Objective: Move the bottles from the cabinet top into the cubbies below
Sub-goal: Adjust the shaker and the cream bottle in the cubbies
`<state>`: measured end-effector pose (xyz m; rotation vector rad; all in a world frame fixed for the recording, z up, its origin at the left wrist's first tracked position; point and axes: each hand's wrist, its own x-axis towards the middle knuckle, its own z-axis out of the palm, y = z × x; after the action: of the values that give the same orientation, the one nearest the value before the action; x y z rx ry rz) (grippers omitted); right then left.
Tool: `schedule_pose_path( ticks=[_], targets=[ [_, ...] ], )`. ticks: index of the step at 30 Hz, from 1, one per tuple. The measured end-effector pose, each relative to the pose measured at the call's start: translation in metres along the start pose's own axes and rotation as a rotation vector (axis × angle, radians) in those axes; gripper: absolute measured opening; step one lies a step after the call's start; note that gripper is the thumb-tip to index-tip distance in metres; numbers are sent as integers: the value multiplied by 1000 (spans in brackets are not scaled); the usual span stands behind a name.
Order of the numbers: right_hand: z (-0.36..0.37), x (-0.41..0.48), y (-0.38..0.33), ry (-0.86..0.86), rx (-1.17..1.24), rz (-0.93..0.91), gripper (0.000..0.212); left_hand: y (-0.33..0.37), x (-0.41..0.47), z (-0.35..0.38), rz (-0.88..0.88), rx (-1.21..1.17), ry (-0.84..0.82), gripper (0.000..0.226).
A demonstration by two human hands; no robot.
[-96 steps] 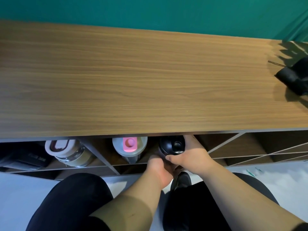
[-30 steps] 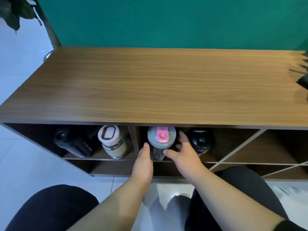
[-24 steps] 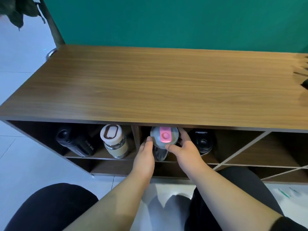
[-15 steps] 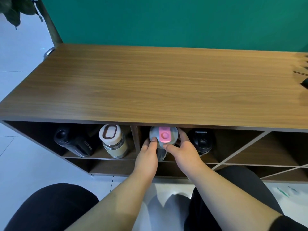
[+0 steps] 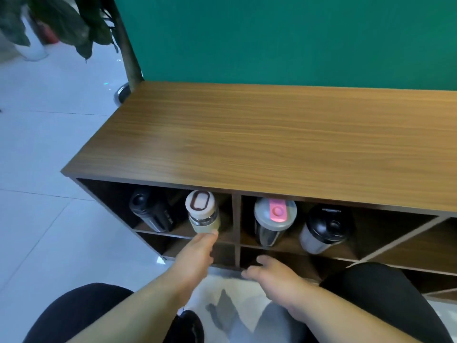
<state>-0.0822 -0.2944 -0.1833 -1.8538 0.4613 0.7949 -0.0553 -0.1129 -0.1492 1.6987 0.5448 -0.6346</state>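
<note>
Several bottles stand in the cubbies under the wooden cabinet top (image 5: 272, 144). The left cubby holds a black bottle (image 5: 150, 214) and a cream-lidded glass bottle (image 5: 202, 212). In the cubby to its right are a grey bottle with a pink lid tab (image 5: 272, 220) and a black-lidded grey shaker (image 5: 322, 230). My left hand (image 5: 195, 256) reaches toward the base of the cream-lidded bottle, fingertips just below it, holding nothing. My right hand (image 5: 274, 276) hangs lower in front of the bottom shelf, fingers loosely curled and empty.
The cabinet stands against a green wall (image 5: 272, 38). A potted plant (image 5: 61, 23) is on the white tiled floor (image 5: 37, 169) at the far left. Diagonal dividers (image 5: 400, 238) form cubbies at the right. My knees in dark trousers frame the bottom of the view.
Both hands have let go of the pink-lidded bottle, which stays in the cubby. My left hand moved left toward the cream-lidded bottle, my right hand drew back and down. The view shifted left.
</note>
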Motion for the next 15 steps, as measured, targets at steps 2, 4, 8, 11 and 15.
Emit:
schedule_pose_path(
  ticks=[2,4,8,11,15],
  targets=[
    [20,4,-14,-66,-15,-92,81,0,9,-27,20,64,70,35],
    [34,6,-36,-49,19,-180,70,3,21,-47,12,51,119,46],
    [47,21,-77,63,123,-279,69,15,45,-59,-17,-93,144,60],
    [55,36,-96,121,166,-270,74,21,57,-57,-6,-122,143,59],
    [64,54,-107,209,225,-247,62,21,67,-60,-3,-128,140,59]
  ],
)
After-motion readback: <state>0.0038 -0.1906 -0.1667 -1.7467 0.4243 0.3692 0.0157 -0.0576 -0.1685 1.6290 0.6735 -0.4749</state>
